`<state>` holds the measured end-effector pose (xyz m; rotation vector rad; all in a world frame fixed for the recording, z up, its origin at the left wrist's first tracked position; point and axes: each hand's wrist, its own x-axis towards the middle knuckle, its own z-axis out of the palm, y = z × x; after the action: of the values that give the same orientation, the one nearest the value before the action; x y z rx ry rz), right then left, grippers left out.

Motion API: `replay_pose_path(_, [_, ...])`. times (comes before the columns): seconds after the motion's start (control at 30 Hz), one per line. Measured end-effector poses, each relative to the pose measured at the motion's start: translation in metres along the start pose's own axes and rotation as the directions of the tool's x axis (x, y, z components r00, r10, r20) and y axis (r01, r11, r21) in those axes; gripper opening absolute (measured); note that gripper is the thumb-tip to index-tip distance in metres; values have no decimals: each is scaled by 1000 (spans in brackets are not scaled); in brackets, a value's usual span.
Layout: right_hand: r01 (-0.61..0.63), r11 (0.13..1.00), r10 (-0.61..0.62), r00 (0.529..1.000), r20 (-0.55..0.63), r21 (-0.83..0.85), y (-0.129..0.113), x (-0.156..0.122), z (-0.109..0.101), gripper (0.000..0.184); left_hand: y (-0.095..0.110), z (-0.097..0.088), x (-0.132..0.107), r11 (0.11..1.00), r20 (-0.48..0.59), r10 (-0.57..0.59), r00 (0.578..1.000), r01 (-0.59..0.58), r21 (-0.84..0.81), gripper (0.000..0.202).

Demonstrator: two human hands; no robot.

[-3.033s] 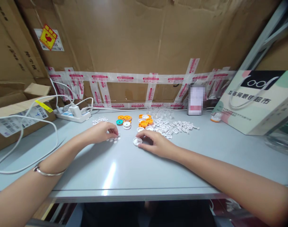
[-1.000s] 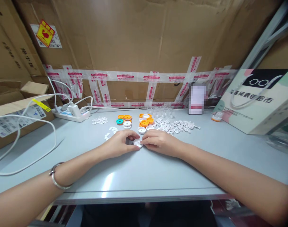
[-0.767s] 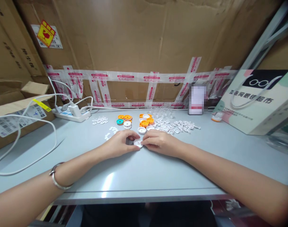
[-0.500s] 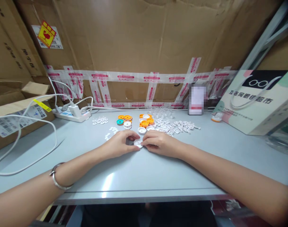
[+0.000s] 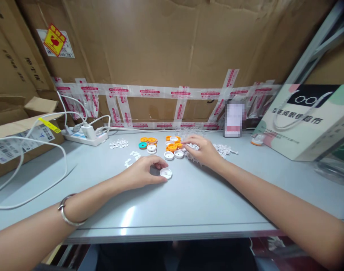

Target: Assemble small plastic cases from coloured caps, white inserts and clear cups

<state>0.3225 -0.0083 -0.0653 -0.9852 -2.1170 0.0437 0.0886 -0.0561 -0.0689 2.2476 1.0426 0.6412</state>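
My left hand [image 5: 145, 172] rests on the grey table [image 5: 188, 203], thumb and forefinger closed on the edge of a small white round cap [image 5: 166, 173] lying flat. My right hand [image 5: 203, 149] lies farther back over a heap of small white ring-shaped parts [image 5: 222, 149], fingers bent down into the heap; I cannot make out anything held in them. Just left of that hand sit several orange and white caps [image 5: 173, 146]. More orange caps and one teal cap [image 5: 147, 142] lie beside them. Tiny white discs [image 5: 132, 158] are scattered near my left hand.
A white power strip [image 5: 85, 136] with cables sits at the back left beside a cardboard box [image 5: 16, 143]. A printed paper bag [image 5: 307, 120] leans at the right. Taped cardboard [image 5: 172, 67] walls the back. Clear plastic parts [image 5: 191, 131] lie near the wall.
My right hand has let go of the white cap and moved back and right onto the heap of white ring parts. My left hand stays on the cap.
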Motion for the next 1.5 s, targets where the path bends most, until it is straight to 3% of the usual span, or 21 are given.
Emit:
replay_pose_path(0.13, [81,993,-70,990,121,-83,6,4,17,20,1,1,1,1000,0,9,1000,-9,-21,31])
replay_pose_path(0.23, [81,994,-70,988,141,-78,9,5,27,16,1,2,1,1000,-1,14,1000,-14,-22,31])
replay_pose_path(0.33, [13,1000,-15,996,83,25,6,7,27,10,0,2,1,1000,7,15,1000,-15,-20,30])
replay_pose_path(0.43, [-143,954,135,990,46,263,-4,10,20,5,-1,1,0,999,-2,30,1000,-30,-12,29])
replay_pose_path(0.53, [-383,717,305,924,232,583,-15,11,10,17,-2,1,0,999,-4,55,999,-55,2,29])
replay_pose_path(0.67, [-562,314,261,826,500,765,-24,8,0,25,-4,1,-2,996,-22,64,998,-62,61,39])
replay_pose_path(0.73, [-601,214,243,796,554,770,-26,7,-2,24,-5,1,-2,994,-31,66,997,-63,87,40])
replay_pose_path(0.8, [-632,170,253,769,587,756,-28,6,-4,22,-5,1,-3,993,-31,65,997,-62,97,40])
replay_pose_path(0.9, [-674,173,275,733,622,718,-32,4,-5,18,-2,-1,-2,992,-60,74,995,-67,110,42])
replay_pose_path(1.07, [-676,335,253,735,628,656,-40,2,-3,17,4,-4,-1,993,-201,84,976,-66,95,28])
replay_pose_path(1.17, [-674,388,262,735,626,629,-43,1,0,19,3,-5,-2,990,-168,91,982,-71,121,29])
replay_pose_path(1.3, [-699,381,310,714,628,606,-42,0,5,23,-1,-3,-4,985,-79,39,996,-25,170,46])
replay_pose_path(1.5, [-707,423,326,702,633,566,-43,-2,13,25,-8,1,0,981,-84,13,996,4,195,42])
